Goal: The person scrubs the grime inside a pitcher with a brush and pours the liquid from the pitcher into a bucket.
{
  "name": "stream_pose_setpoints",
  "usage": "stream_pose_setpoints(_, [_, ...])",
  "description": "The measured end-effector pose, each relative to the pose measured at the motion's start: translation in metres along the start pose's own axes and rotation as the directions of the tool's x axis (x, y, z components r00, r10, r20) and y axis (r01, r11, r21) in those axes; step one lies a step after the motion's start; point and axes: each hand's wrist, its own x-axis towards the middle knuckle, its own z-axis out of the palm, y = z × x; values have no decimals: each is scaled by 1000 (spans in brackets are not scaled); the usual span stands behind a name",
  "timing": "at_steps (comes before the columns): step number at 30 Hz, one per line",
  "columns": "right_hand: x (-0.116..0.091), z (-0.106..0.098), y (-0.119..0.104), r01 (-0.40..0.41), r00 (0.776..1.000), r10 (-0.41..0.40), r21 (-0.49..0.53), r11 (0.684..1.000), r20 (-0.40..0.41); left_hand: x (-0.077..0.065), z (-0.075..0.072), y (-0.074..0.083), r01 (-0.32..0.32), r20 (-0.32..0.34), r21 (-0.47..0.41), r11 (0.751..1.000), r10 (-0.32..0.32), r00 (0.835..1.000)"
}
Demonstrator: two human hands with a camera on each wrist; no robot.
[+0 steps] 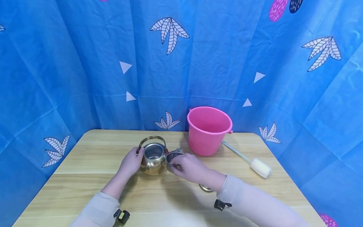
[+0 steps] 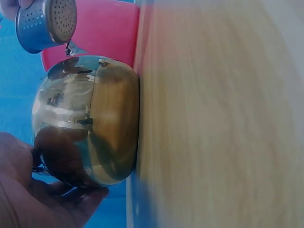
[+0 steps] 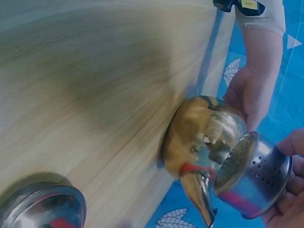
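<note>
A shiny gold teapot (image 1: 153, 165) stands upright on the table, its top uncovered and its arched handle raised. My left hand (image 1: 131, 162) holds it from the left, thumb by the handle's base and fingers against the rounded side (image 2: 88, 128). Just right of the teapot, my right hand (image 1: 187, 167) pinches a perforated metal strainer (image 3: 259, 175) by its wall. The strainer is tilted and off the table, close to the teapot's spout (image 3: 198, 194). Partly hidden under my right forearm lies a round metal lid (image 1: 206, 188), also visible in the right wrist view.
A pink bucket (image 1: 208, 142) stands at the back right of the table. Beside it lies a white sponge brush (image 1: 260, 168) with a long pale handle. Blue patterned curtain (image 1: 170, 78) hangs around the wooden table (image 1: 93, 164).
</note>
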Motion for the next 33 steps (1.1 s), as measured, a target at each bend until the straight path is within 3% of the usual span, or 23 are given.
stream_pose_setpoints(17, [-9,7,4,-30,999,29,14,999,43,0,0,1,-5,0,4,1000,5,1000])
stream_pose_setpoints(26, [-12,9,5,-2,999,2,-2,1000,51,-1,-1,2,2,-6,5,1000,-2,1000])
stream_pose_setpoints(33, [-17,15,9,-31,993,31,-9,999,111,-1,0,1,-3,-7,1,1000,3,1000])
